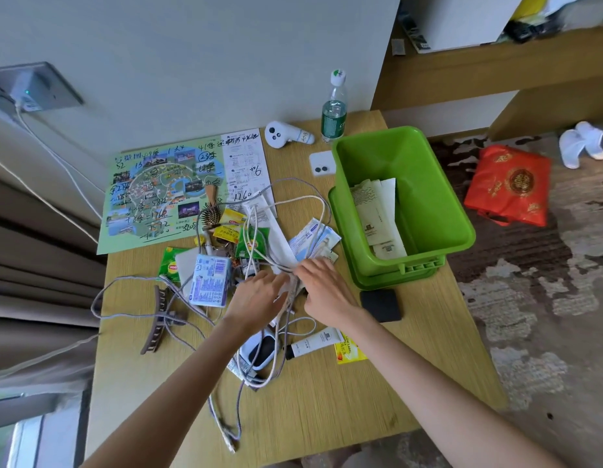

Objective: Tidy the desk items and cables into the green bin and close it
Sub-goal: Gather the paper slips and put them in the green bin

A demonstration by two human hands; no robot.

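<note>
An open green bin (435, 211) sits at the right of the wooden desk (327, 400), resting on its green lid (340, 231), with paper packets (381, 214) inside. A tangle of white and grey cables (286, 204) lies over a pile of tea bags, sachets and packets in the middle. My left hand (259, 295) and my right hand (323, 285) meet over the pile, both closed on a bunch of cables. A blue tissue pack (210, 280), a brown hair claw (158, 325), a hairbrush (210, 211) and a white tube (315, 342) lie around.
A map sheet (158, 194) and a receipt (247, 163) lie at the back left. A white controller (286, 135), a water bottle (334, 109), a white phone (322, 163) and a black pad (381, 304) stand near the bin. A red bag (509, 184) lies on the carpet.
</note>
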